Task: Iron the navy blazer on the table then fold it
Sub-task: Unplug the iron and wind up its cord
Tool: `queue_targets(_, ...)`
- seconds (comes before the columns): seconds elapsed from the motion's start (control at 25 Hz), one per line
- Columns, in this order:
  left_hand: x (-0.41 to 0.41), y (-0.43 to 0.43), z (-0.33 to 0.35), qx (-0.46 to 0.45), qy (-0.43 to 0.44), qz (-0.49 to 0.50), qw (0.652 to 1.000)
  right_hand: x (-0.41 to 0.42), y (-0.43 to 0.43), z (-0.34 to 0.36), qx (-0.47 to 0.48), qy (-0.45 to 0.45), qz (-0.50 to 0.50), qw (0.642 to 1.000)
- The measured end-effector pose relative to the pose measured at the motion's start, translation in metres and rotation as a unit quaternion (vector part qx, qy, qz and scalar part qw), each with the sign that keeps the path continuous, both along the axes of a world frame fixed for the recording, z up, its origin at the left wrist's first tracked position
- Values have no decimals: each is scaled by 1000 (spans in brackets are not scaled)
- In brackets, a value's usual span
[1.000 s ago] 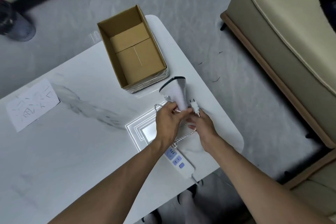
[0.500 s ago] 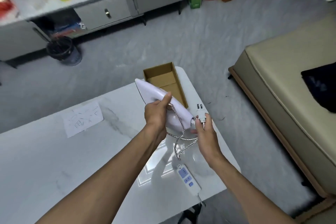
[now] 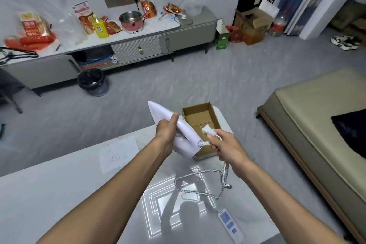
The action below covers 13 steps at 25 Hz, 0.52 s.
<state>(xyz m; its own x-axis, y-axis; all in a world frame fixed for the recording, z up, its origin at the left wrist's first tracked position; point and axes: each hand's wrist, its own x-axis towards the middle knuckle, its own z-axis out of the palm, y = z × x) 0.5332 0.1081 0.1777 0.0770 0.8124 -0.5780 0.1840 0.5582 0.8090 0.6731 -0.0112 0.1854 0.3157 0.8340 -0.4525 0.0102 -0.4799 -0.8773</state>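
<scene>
My left hand [image 3: 166, 130] grips a white iron [image 3: 168, 115], held above the white marble table [image 3: 59, 194] with its soleplate turned up and its tip pointing away to the left. My right hand [image 3: 225, 146] holds the iron's white plug [image 3: 207, 129] and braided cord [image 3: 198, 176], which loops down onto the table. A dark navy garment [image 3: 352, 132] lies on the beige sofa [image 3: 309, 117] at the right, off the table.
An open cardboard box [image 3: 200, 117] stands on the table's far right corner. A white power strip [image 3: 229, 224] lies near the front right edge. A sheet of paper [image 3: 118, 154] lies left of centre. A black bin [image 3: 92, 81] and a cluttered grey sideboard [image 3: 118, 45] stand across the floor.
My head has tilted up, bringing the room into view. My left hand has raised the iron, and my right hand has closed round the plug and lifted the cord.
</scene>
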Motion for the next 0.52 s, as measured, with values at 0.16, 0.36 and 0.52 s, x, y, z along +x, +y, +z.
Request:
queue_targets(0.16,30,40,-15,11,42,-48,998,43,16,1,-102,27,78,991)
queue_targets(0.36,85,94,-69,-42,64,-121,990,104,66,-34,-89,37,38,995)
queue_targets(0.52,128,119,-137,-64,84,-127,986,133,131,-89,-98,124,-93,983)
